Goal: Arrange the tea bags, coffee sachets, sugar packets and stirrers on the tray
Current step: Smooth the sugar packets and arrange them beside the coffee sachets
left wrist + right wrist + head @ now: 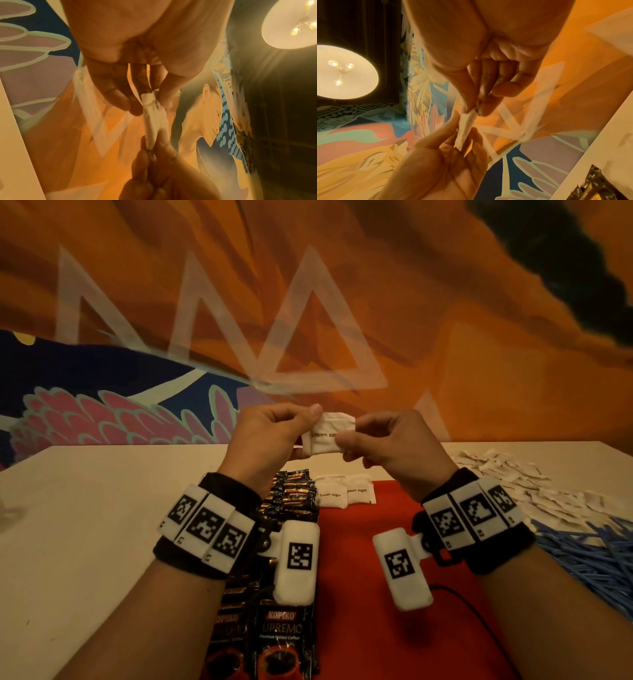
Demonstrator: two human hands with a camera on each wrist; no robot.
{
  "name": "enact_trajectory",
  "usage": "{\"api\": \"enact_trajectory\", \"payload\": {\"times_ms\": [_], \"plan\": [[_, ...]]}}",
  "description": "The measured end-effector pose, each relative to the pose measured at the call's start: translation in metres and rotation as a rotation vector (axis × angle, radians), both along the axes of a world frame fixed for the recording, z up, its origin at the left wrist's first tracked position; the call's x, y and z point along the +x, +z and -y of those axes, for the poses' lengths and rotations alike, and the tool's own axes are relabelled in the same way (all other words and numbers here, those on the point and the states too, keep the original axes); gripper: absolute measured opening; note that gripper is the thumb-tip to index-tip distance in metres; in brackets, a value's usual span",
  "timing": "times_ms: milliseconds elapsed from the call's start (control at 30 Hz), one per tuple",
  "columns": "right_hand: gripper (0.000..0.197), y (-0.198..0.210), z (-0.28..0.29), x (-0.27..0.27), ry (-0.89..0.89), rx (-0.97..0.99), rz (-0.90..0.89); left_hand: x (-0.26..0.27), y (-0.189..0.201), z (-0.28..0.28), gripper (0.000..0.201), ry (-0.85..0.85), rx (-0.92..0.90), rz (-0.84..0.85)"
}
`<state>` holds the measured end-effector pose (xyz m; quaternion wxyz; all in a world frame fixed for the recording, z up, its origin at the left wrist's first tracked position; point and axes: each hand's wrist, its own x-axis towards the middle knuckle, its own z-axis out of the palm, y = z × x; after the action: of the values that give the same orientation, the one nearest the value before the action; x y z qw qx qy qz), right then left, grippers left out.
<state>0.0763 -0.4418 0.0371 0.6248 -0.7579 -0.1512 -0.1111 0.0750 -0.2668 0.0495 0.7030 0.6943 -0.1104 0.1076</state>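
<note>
While both pinch it — left hand (270, 436), right hand (394, 446) — sugar packet (327, 434) hangs aloft.

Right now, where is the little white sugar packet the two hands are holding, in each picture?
Head: sugar packet centre, above the table, between both hands.
Left wrist: middle, edge-on.
Right wrist: middle, edge-on.
Shared landmark: orange wall with pale triangles.
</note>
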Motion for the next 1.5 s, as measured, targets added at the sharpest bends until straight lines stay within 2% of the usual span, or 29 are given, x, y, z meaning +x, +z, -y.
{"api": "enact_trajectory", "payload": {"times_ms": [167,267,333,433,567,633,700,867,933,1000,1067,1267,1400,1500], "plan": [[0.021,-0.013,0.019,0.018,-0.032,-0.110,-0.221,0.004,0.004,-0.007,0.006,0.098,-0.039,0.023],[0.015,-0.032,0.026,0.041,-0.092,-0.364,-0.385,0.002,0.007,-0.011,0.006,0.084,-0.076,0.018],[0.013,-0.043,0.028,0.054,-0.104,-0.462,-0.487,0.002,0.008,-0.012,0.006,0.079,-0.069,0.023],[0.015,-0.050,0.030,0.066,-0.118,-0.505,-0.590,0.001,0.009,-0.014,0.006,0.075,-0.079,0.024],[0.027,-0.052,0.030,0.076,-0.167,-0.508,-0.646,0.001,0.010,-0.015,0.005,0.068,-0.086,0.021],[0.018,-0.055,0.029,0.079,-0.185,-0.581,-0.639,0.001,0.010,-0.016,0.005,0.059,-0.088,0.021],[0.017,-0.058,0.028,0.080,-0.201,-0.634,-0.643,0.000,0.011,-0.016,0.005,0.052,-0.088,0.022],[0.049,-0.058,0.028,0.086,-0.286,-0.919,-0.575,0.000,0.012,-0.018,0.005,0.053,-0.084,0.018],[0.046,-0.051,0.024,0.083,-0.323,-1.020,-0.465,0.000,0.012,-0.019,0.006,0.063,-0.079,0.010],[0.027,-0.044,0.018,0.080,-0.330,-0.980,-0.293,0.000,0.013,-0.018,0.006,0.066,-0.078,0.005],[0.023,-0.043,0.009,0.076,-0.273,-0.966,-0.186,-0.001,0.013,-0.018,0.007,0.059,-0.084,0.004],[0.018,-0.055,-0.003,0.079,-0.105,-1.144,-0.265,-0.005,0.016,-0.016,0.006,0.043,-0.079,0.008],[0.019,-0.050,-0.001,0.079,-0.086,-1.143,-0.240,-0.005,0.015,-0.014,0.006,0.039,-0.066,0.001],[0.020,-0.030,0.018,0.081,-0.131,-1.016,-0.206,-0.007,0.017,-0.012,0.008,0.013,-0.091,-0.013]]}}
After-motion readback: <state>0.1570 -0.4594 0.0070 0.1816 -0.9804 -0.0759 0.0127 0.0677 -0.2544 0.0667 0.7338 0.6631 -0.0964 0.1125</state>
